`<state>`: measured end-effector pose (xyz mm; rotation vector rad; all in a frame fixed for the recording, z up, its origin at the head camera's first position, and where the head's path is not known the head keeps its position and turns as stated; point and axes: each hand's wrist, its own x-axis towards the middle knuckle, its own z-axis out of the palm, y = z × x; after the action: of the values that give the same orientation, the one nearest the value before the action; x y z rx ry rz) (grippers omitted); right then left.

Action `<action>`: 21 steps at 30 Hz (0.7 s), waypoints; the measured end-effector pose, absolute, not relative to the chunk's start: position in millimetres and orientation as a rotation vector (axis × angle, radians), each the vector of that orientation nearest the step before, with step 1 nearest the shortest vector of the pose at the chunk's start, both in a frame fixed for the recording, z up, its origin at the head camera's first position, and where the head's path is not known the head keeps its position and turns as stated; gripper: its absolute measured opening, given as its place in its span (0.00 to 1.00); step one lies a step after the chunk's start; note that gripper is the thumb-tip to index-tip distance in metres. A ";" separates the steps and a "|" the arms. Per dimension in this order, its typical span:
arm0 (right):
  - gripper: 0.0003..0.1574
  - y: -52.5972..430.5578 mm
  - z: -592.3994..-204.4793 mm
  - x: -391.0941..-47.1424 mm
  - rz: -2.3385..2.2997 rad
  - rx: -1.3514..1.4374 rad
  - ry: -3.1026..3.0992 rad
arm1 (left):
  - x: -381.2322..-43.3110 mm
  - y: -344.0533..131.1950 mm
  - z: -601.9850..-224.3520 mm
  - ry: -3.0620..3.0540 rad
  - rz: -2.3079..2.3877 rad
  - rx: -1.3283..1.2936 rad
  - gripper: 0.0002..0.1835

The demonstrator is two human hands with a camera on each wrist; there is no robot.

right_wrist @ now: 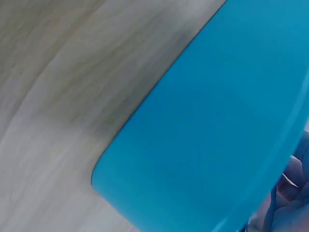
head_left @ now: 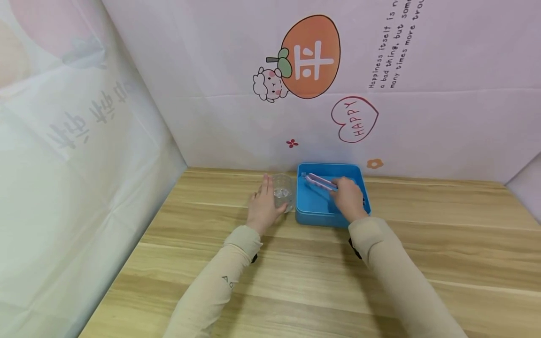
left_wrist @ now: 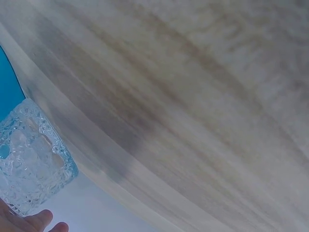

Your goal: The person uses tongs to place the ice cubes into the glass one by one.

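In the head view my left hand (head_left: 263, 206) holds a clear cup (head_left: 284, 187), with fingers along its left side and thumb across the near side. Clear pieces show inside the cup. The left wrist view shows the cup's faceted wall (left_wrist: 36, 159) with fingertips (left_wrist: 41, 220) below it. My right hand (head_left: 348, 197) grips pink tongs (head_left: 321, 181) over a blue box (head_left: 323, 219). Their tips point left, with a small clear piece (head_left: 303, 174) at the end, near the box's left wall. From the right wrist, the box's outer side hides most of that hand.
The cup stands close against the box's left side, both toward the back of the wooden table (head_left: 296, 281). Behind them rises a white printed cloth (head_left: 220, 126), and another white cloth (head_left: 105, 188) hangs along the left edge. Small dark bits lie by the box's right wall.
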<state>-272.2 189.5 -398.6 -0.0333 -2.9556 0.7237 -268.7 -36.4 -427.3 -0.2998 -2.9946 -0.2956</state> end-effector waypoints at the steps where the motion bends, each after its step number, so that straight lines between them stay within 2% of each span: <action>1: 0.22 190.9 -397.1 -270.3 0.717 -0.015 -2.945 | -268.6 -36.3 -427.0 -2.994 -0.287 -0.300 0.51; 21: 0.21 190.3 -361.6 -244.5 0.741 0.168 -2.847 | -269.6 -34.5 -427.1 -2.967 -0.366 -0.300 0.51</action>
<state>-244.5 190.3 -361.6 0.1683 -2.8467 0.7406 -269.6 -34.5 -427.1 -0.3003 -2.9675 -0.3658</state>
